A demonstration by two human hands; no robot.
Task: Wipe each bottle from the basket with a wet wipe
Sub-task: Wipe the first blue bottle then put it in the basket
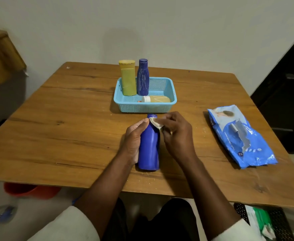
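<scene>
Wooden desk (73, 119): blue bottle (149, 146) is stood just in front of the basket (145, 106), gripped by the left hand (134, 136) so it is steadied for wiping. Wet wipe (155, 123) is pinched by the right hand (175, 131) against the bottle's shoulder; three bottles are left in the basket, wipes pack (240, 136) kept within reach at right.

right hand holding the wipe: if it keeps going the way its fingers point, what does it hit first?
The right hand points left, pinching the crumpled white wet wipe against the neck of the blue plastic bottle. It would meet that bottle first, then probably the left hand's thumb on the far side.
</scene>
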